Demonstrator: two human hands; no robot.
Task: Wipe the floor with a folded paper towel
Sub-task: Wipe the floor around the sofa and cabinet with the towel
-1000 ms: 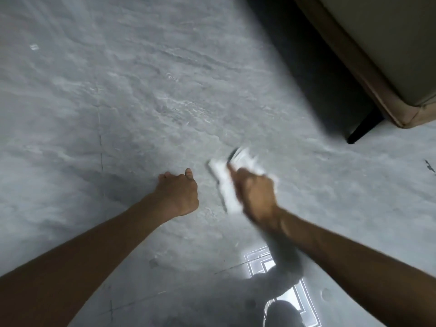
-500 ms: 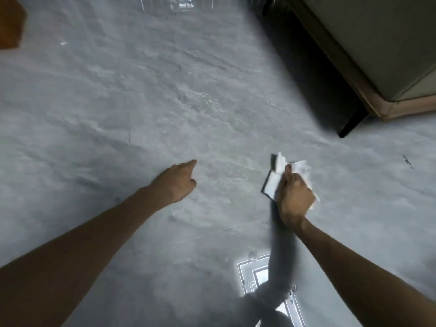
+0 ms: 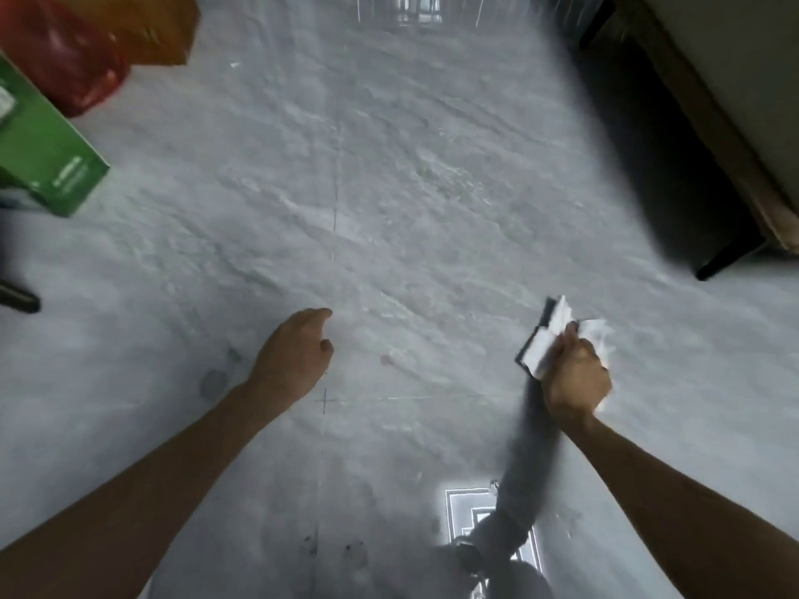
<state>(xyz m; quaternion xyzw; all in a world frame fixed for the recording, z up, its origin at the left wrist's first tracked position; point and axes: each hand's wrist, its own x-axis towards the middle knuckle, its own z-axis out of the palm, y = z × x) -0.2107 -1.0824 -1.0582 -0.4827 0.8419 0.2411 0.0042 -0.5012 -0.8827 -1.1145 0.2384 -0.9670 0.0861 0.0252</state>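
A white folded paper towel (image 3: 548, 335) sticks out above and beside my right hand (image 3: 575, 373), which grips it low over the grey glossy floor (image 3: 389, 209) at the lower right. Part of the towel is hidden under the fingers. Whether the towel touches the floor I cannot tell. My left hand (image 3: 294, 352) hangs over the floor at the centre, holding nothing, with fingers loosely curled and the index finger extended.
A sofa base (image 3: 735, 123) with a black leg (image 3: 730, 257) stands at the right. A green box (image 3: 43, 157), a red bag (image 3: 65, 58) and an orange item (image 3: 160, 28) sit at the upper left. A dark object (image 3: 17, 298) lies at the left edge.
My right hand has carried the towel to the right, away from my left hand. My left hand has loosened from a fist. The view has tilted up, showing the boxes at the left.
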